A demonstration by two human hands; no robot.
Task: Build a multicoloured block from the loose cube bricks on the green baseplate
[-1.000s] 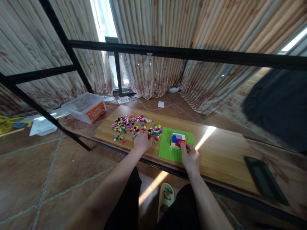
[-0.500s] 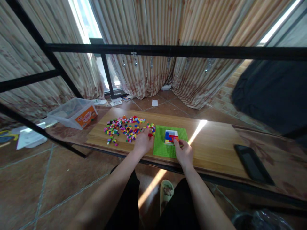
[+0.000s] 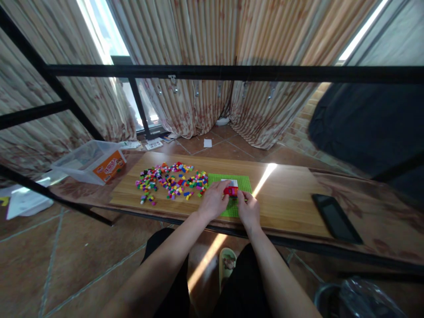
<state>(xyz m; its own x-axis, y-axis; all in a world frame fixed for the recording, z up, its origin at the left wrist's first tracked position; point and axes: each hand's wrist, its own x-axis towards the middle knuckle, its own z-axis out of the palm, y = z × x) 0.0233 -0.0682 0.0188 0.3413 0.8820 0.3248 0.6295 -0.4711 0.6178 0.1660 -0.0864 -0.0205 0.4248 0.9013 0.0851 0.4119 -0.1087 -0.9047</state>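
A low toy-brick build (image 3: 234, 182) with a pale top sits on the green baseplate (image 3: 244, 180), mostly covered by my hands. My left hand (image 3: 214, 201) reaches over the plate from the left, its fingers closed at a red toy brick (image 3: 231, 191) above the build. On the near right side, my right hand (image 3: 249, 211) has its thumb and curled fingers pinched against the build's corner. Whether a small brick is also between those fingertips is hidden.
Loose coloured bricks (image 3: 172, 179) lie spread left of the plate on the wooden board (image 3: 281, 194). A clear plastic box (image 3: 89, 161) stands at the far left. At the right lies a dark tablet-like object (image 3: 336, 218). A black metal bar (image 3: 212, 72) crosses beyond the board.
My left hand has moved right from the loose bricks to the build, and a red brick shows at its fingers. My right hand stays at the build's corner. The whole view has shifted slightly.
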